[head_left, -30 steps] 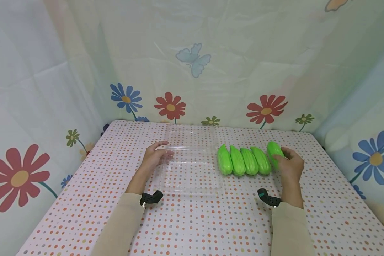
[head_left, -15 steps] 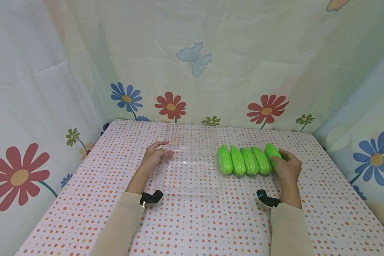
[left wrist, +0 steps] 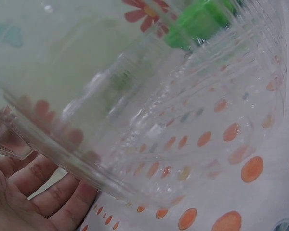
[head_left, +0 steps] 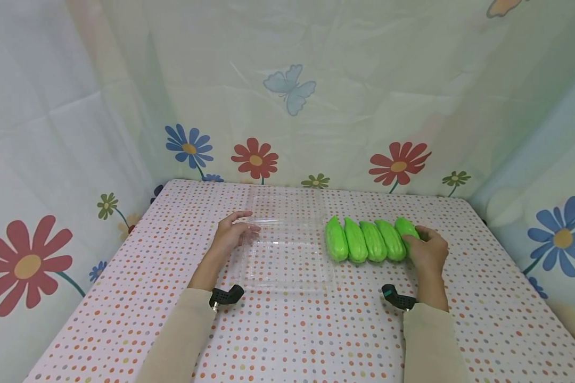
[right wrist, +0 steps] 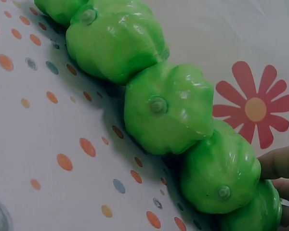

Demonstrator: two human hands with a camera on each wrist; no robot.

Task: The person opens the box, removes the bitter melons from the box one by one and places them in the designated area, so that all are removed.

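Several bright green ribbed gourds (head_left: 356, 242) lie side by side in a row right of a clear plastic clamshell container (head_left: 287, 282). My right hand (head_left: 428, 250) grips the gourd at the row's right end (head_left: 403, 227), thumb on the near side, fingers at its right. That gourd lies against its neighbour (right wrist: 221, 168) in the right wrist view. My left hand (head_left: 230, 234) rests at the container's left side, near the fold, fingers relaxed and apart. From the left wrist, several fingers (left wrist: 58, 192) appear just outside the clear wall (left wrist: 111, 178).
A spotted cloth (head_left: 287, 340) covers the table. Behind it hangs a flower-printed curtain (head_left: 326, 122), with more at both sides. A black wrist camera sits by each wrist. The container's transparent lid part (head_left: 287, 205) lies toward the back.
My right hand has moved left with the last gourd, bringing it from a small gap up against the row. The left hand and container have stayed put.
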